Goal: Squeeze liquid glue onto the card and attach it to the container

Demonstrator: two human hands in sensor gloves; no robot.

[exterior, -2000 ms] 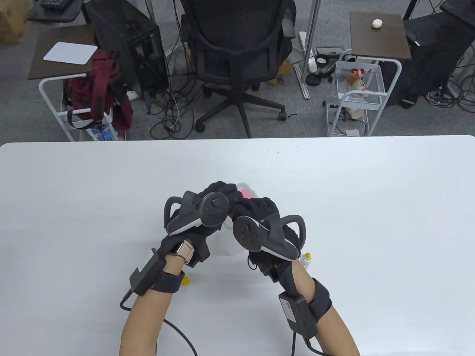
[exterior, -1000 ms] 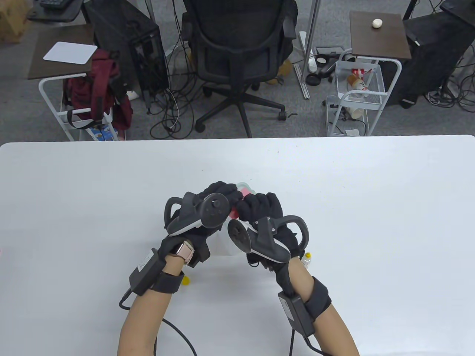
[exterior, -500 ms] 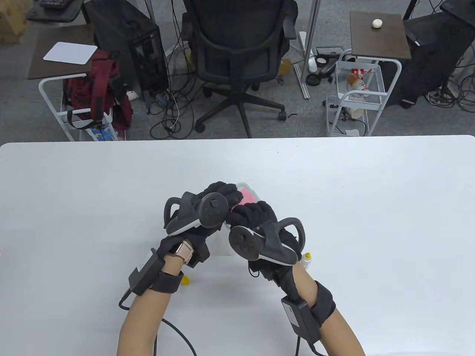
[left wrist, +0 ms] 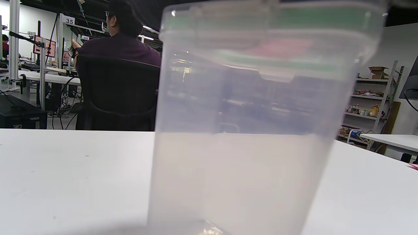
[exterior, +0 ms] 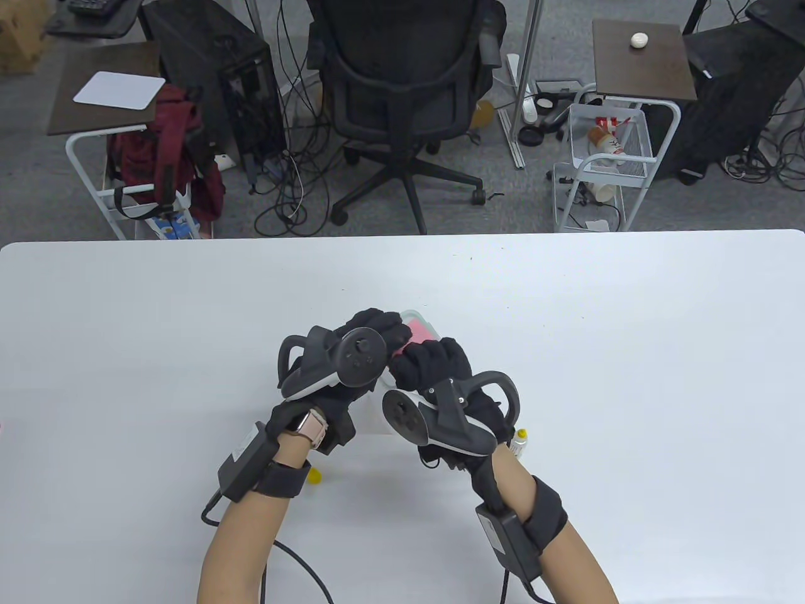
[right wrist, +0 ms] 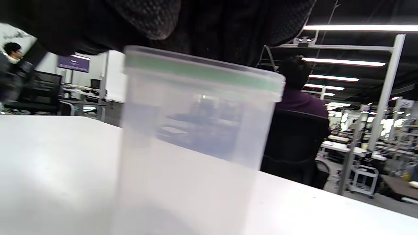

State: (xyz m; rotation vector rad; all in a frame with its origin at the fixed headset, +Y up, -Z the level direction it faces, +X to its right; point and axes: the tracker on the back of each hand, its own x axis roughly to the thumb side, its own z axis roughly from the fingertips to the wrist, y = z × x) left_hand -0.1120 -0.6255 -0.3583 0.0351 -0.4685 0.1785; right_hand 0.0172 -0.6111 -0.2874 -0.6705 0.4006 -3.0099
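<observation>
A translucent plastic container (exterior: 383,412) with a green-sealed lid stands on the white table (exterior: 629,352). A pink card (exterior: 419,329) lies on its lid. My left hand (exterior: 371,330) grips the lid's left and far side and steadies the container. My right hand (exterior: 431,363) presses its bent fingers down on the card. The container fills the left wrist view (left wrist: 248,130), with the card a pink blur through the lid (left wrist: 281,49). In the right wrist view the container (right wrist: 196,137) stands under my gloved fingers (right wrist: 147,23). The glue bottle (exterior: 519,440) stands by my right wrist.
A small yellow cap (exterior: 314,476) lies on the table beside my left wrist. Cables run from both wrists off the near edge. An office chair (exterior: 402,94) and carts stand beyond the table's far edge.
My right hand has slid back and forth over the lid, pulling toward me and then forward onto the card again. My left hand and the container have stayed put.
</observation>
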